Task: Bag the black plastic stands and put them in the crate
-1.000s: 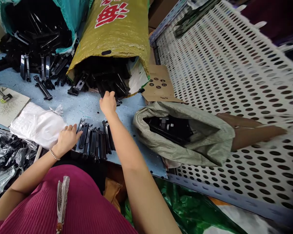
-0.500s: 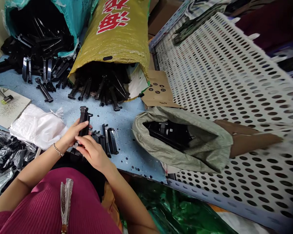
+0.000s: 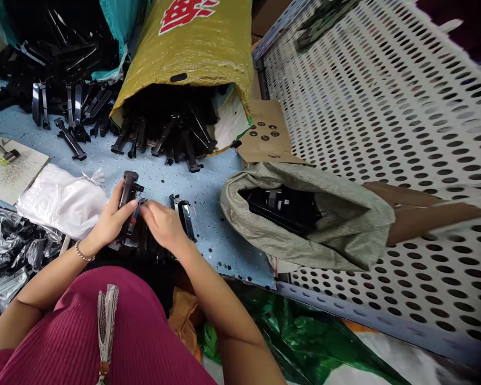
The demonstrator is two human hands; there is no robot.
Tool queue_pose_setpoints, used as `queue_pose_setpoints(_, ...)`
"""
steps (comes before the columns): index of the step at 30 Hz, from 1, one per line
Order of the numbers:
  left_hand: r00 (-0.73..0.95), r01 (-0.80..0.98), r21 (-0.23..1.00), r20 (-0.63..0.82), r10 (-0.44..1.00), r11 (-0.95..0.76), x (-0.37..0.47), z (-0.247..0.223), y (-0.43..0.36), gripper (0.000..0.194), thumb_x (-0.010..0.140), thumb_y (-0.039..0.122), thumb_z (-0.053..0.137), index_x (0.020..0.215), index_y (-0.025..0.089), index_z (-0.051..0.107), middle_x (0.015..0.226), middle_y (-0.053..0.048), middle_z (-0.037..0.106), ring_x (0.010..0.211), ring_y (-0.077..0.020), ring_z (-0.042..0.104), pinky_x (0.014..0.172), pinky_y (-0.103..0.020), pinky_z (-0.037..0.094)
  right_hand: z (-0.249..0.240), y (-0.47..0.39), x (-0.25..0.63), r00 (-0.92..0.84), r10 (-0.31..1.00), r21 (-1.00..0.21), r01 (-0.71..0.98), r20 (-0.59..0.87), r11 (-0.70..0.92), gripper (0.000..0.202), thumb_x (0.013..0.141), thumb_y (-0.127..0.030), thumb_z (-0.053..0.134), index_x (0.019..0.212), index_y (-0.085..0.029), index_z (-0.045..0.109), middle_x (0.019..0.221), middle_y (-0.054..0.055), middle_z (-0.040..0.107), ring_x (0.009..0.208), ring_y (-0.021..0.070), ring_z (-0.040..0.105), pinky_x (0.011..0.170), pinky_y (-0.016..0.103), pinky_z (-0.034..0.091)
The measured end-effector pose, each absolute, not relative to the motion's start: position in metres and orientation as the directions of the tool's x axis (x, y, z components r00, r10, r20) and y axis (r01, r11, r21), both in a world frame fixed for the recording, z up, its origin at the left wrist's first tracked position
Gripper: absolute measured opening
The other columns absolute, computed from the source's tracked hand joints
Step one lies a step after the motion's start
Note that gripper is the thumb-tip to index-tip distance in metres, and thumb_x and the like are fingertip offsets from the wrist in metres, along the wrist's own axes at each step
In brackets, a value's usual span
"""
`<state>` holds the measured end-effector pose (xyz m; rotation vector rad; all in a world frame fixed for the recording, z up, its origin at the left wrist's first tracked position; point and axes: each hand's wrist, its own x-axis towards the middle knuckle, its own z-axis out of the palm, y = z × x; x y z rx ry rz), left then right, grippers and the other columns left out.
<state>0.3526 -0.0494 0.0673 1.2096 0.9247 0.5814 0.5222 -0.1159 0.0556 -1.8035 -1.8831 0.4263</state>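
Note:
My left hand [image 3: 113, 216] is wrapped around a long black plastic part [image 3: 129, 184], thumb across its near side, at the table's front edge. Close against its right side is my right hand [image 3: 162, 223], fingers curled together in a pinch; what they grip is hidden. A small reddish spot shows on the black plastic between the hands. More black plastic parts [image 3: 185, 218] stand in a short row just right of and partly behind my right hand.
A yellow woven sack [image 3: 192, 53] and a teal sack [image 3: 114, 21] spill black parts at the back. On the right, a grey-green sack [image 3: 353, 230] holds black parts before a white perforated panel [image 3: 344, 107]. A white bag [image 3: 64, 200] and a board [image 3: 18, 166] lie left.
My right hand has shifted right, off the front of the black plastic part, and its fingers have closed. My left hand still holds the part. The view has tilted slightly downward.

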Motion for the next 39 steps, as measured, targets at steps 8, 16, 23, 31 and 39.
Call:
queue_pose_setpoints(8,0.454,0.068,0.947,-0.309,0.836,0.314,0.354,0.063,-0.054,0.078,0.097,0.056,0.056,0.163,0.029,0.023,0.113,-0.008,0.065,0.07,-0.0168,0.067,0.066,-0.034,0.06,0.033,-0.156,0.479,-0.056,0.99,-0.649,0.751,0.126,0.125,0.041,0.11,-0.04,0.03,0.084,-0.023,0.057,0.079,0.008,0.067,0.073,0.0221,0.064,0.069,0.034,0.047)
queue_pose_setpoints(16,0.562,0.236,0.955,0.014,0.827,-0.177,0.35,0.062,-0.062,0.084,0.097,0.051,0.058,0.166,0.023,0.018,0.168,-0.014,0.032,0.151,-0.0342,0.038,0.125,-0.05,0.033,0.048,-0.151,0.512,0.113,0.993,-0.767,0.64,0.042,-0.04,0.029,0.108,-0.041,0.04,0.095,-0.025,0.06,0.088,0.004,0.07,0.08,0.0215,0.068,0.072,0.033,0.051)
queue_pose_setpoints(23,0.668,0.28,0.958,-0.148,0.729,-0.061,0.348,0.074,-0.067,0.084,0.1,0.055,0.054,0.167,0.022,0.015,0.138,-0.015,0.064,0.111,-0.0299,0.07,0.104,-0.05,0.053,0.065,-0.125,0.542,-0.012,0.91,-0.288,0.947,0.415,0.144,0.027,0.107,-0.036,0.046,0.106,-0.019,0.067,0.094,0.011,0.069,0.084,0.024,0.063,0.074,0.035,0.05)
queue_pose_setpoints(31,0.715,0.292,0.924,-0.04,0.698,-0.247,0.337,0.093,-0.07,0.083,0.099,0.052,0.056,0.166,0.02,0.018,0.156,-0.018,0.051,0.137,-0.0344,0.055,0.115,-0.049,0.045,0.083,-0.119,0.542,0.022,0.996,-0.912,0.401,-0.085,-0.087,0.057,0.104,-0.06,0.038,0.074,-0.019,0.065,0.057,-0.003,0.053,0.05,0.0127,0.045,0.041,0.025,0.04)
queue_pose_setpoints(39,0.708,0.301,0.947,-0.299,0.64,0.109,0.329,0.098,-0.061,0.081,0.1,0.055,0.056,0.166,0.026,0.019,0.082,-0.002,0.071,0.071,-0.0214,0.069,0.069,-0.035,0.058,0.094,-0.114,0.554,-0.167,0.953,-0.525,0.804,0.254,0.28,0.033,0.104,-0.047,0.05,0.096,-0.019,0.066,0.081,0.006,0.064,0.075,0.0199,0.058,0.065,0.032,0.046)
